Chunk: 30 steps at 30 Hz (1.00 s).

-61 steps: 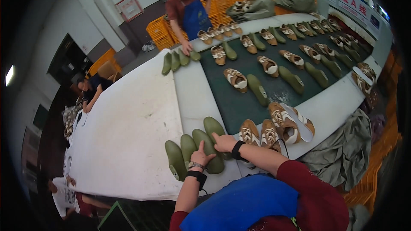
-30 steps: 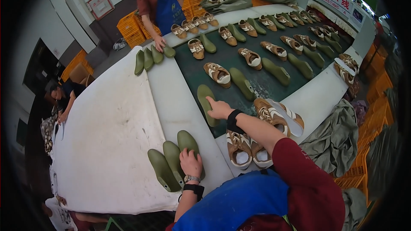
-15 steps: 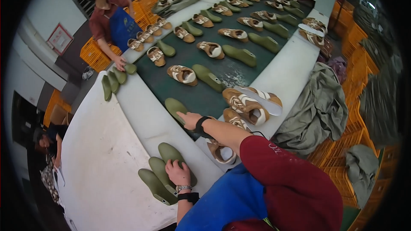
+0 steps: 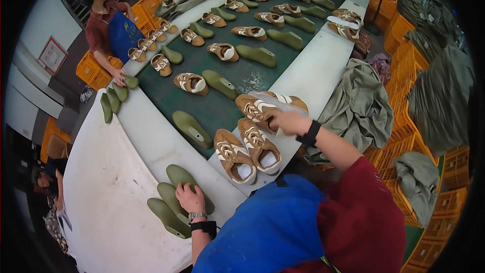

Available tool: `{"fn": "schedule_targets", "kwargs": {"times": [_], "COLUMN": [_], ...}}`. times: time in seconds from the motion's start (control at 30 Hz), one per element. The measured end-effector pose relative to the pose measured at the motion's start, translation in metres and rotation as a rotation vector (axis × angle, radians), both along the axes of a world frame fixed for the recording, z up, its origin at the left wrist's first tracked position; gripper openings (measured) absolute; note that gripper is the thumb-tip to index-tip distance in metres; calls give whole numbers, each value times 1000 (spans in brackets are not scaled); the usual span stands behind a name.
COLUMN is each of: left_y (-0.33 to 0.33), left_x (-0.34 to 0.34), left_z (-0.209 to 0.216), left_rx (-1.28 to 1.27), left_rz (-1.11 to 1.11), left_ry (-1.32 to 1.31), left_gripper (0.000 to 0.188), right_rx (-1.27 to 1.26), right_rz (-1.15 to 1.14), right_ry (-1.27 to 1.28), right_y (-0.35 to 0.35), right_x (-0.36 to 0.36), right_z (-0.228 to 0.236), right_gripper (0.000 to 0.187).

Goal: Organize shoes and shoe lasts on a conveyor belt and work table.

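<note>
The right hand (image 4: 289, 122) has left the lone olive-green shoe last (image 4: 192, 129), which now lies untouched on the near left corner of the green belt (image 4: 164, 93), and has crossed to a tan-and-white sneaker (image 4: 254, 110) on the white worktop (image 4: 318, 65). That suggests the last is set down for now and attention has turned to the shoe. The right fingers bend at the sneaker's collar, just below a pale insole (image 4: 275, 102) lying across it; their tips are out of sight, so I cannot tell whether they grip. The left hand (image 4: 190, 199) has stayed on the cluster of three lasts (image 4: 177, 174), its fingers slightly apart and curled over; whether they clamp anything is unclear. It covers part of the lasts beneath. Farther off, a seated person (image 4: 56, 179) is partly lost in the dark rim
</note>
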State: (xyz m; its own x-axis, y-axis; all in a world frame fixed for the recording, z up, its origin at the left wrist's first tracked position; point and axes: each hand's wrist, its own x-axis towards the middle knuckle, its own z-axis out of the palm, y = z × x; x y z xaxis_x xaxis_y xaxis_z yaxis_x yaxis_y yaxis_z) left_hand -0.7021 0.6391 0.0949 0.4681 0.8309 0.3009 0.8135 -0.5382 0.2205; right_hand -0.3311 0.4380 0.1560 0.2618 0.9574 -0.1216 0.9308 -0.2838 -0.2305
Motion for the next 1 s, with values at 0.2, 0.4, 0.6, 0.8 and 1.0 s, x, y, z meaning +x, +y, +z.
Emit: {"fn": "schedule_targets", "kwargs": {"times": [0.2,0.4,0.6,0.8,1.0], "left_y": [4,10,-4,-11,-10], "left_x": [-13,11,99,68,95], "left_z": [0,57,187,177,149], "left_rx": [-86,-44,-774,-963,-1232], "left_rz": [-49,-341,-512,-360,-361], "left_ry": [32,-241,-859,-992,-980], "left_gripper": [27,57,51,26,46], "right_rx": [411,579,527,257,248], "right_rz": [-35,-499,-119,-424,-181], "right_ry": [13,1973,2554,2445,2412], "right_y": [-17,-7,-32,-10,-50], "right_x": [-12,-32,-83,-111,-96], "right_z": [-29,46,46,4,38], "right_gripper": [18,42,57,50,46]}}
